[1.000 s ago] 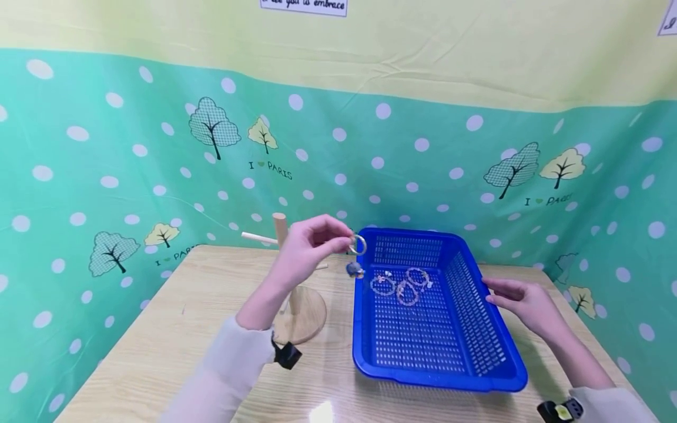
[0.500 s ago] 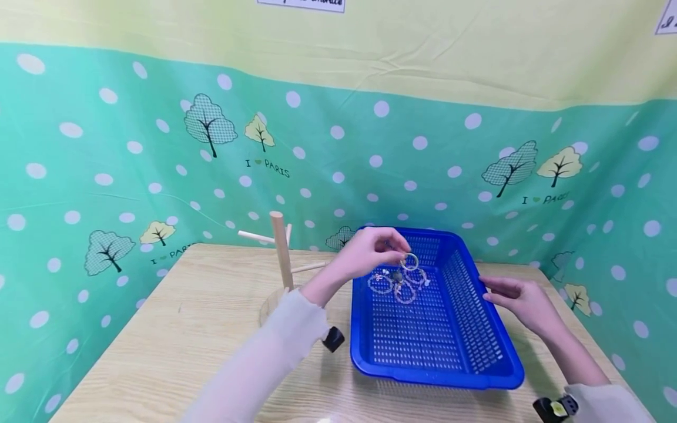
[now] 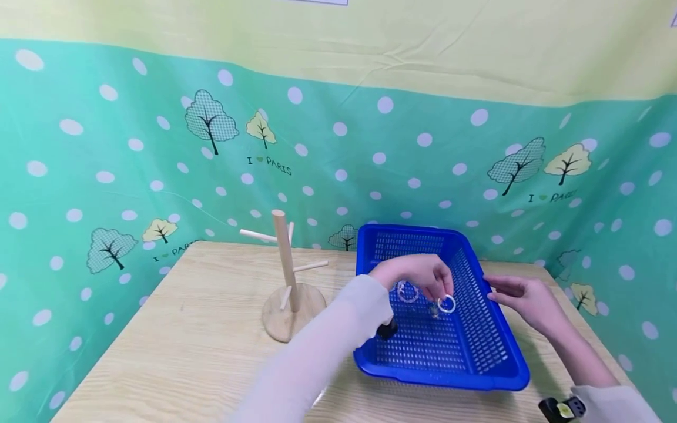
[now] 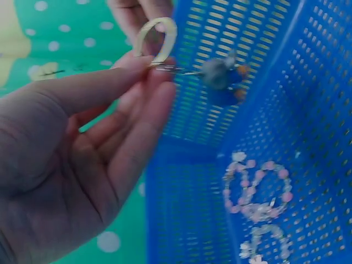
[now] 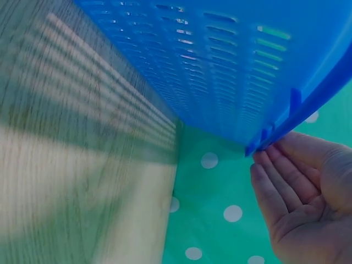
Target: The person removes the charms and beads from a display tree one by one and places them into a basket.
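My left hand (image 3: 425, 273) reaches into the blue plastic basket (image 3: 433, 378). Between its thumb and fingers it pinches a keychain: a cream ring (image 4: 171, 39), a metal clasp and a small grey-and-blue charm (image 4: 216, 75) with orange bits. In the left wrist view the charm hangs in front of the basket's perforated wall. Several beaded bracelets (image 4: 286, 196), pink and clear with small flower charms, lie on the basket floor; the head view shows them partly covered by the left hand. My right hand (image 3: 529, 302) holds the basket's right rim, with its thumb and fingers on either side.
Left of the basket stands a wooden peg stand (image 3: 285, 258) with a round base and several thin pegs, all bare. Both stand on a light wood table (image 3: 174, 329). A green dotted curtain (image 3: 317, 194) hangs behind the table.
The left hand has carried the keychain rightward from beside the stand, over the rim and down into the basket. The right hand stays at the rim.
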